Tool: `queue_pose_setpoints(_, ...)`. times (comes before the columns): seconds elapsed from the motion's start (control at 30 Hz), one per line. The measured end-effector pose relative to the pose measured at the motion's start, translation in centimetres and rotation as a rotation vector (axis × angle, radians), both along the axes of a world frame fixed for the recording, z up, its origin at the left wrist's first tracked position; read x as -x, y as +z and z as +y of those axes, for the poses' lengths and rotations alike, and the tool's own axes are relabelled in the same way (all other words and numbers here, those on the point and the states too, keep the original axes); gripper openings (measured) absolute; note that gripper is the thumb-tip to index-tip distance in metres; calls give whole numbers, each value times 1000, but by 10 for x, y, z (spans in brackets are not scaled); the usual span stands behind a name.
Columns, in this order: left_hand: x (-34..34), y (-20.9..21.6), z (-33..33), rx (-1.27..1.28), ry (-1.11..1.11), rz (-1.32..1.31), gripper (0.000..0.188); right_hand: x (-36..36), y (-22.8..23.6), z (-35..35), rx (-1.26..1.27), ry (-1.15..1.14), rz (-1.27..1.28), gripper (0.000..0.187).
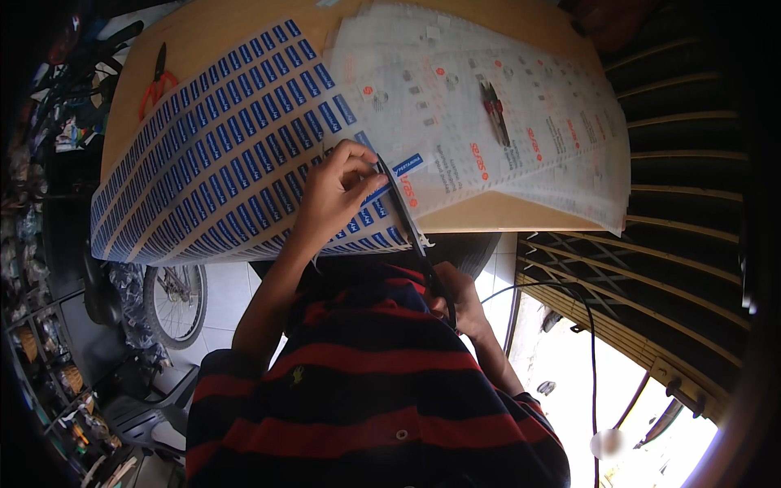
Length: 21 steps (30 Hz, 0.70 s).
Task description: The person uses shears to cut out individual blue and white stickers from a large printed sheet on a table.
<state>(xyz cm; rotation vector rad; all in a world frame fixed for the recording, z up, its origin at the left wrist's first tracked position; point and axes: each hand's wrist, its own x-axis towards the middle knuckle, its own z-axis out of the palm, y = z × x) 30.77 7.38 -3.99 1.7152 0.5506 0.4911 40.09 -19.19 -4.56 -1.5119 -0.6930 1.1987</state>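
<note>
A large sheet of small blue labels (236, 138) in rows covers the left of the table and bends down over its near edge. My left hand (338, 191) pinches this sheet near its right edge, fingers closed. Long black scissors (407, 215) are in my right hand (460, 301), its fingers wrapped round the handles close to my body. Their blades point away from me along the sheet's right edge, with the tips beside my left fingertips. Just right of the blades, a blue label (408, 165) stands out over white printed sheets (521, 183).
Red-handled scissors (159, 85) lie at the table's far left. A small dark tool with red parts (494, 114) rests on the white sheets. A bicycle wheel (175, 305) stands below left, a folding metal gate (675, 195) at right. A black cable (592, 350) hangs below right.
</note>
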Motion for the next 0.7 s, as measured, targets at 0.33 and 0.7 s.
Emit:
queue_pose_setpoints(0.33, 30, 27, -3, -170, -39, 162, 34, 4, -2, 2, 1, -42, 37, 80)
queue_pose_setpoints(0.7, 26, 19, 6, -151, 62, 180, 15, -1, 0, 0, 6, 50, -1, 79)
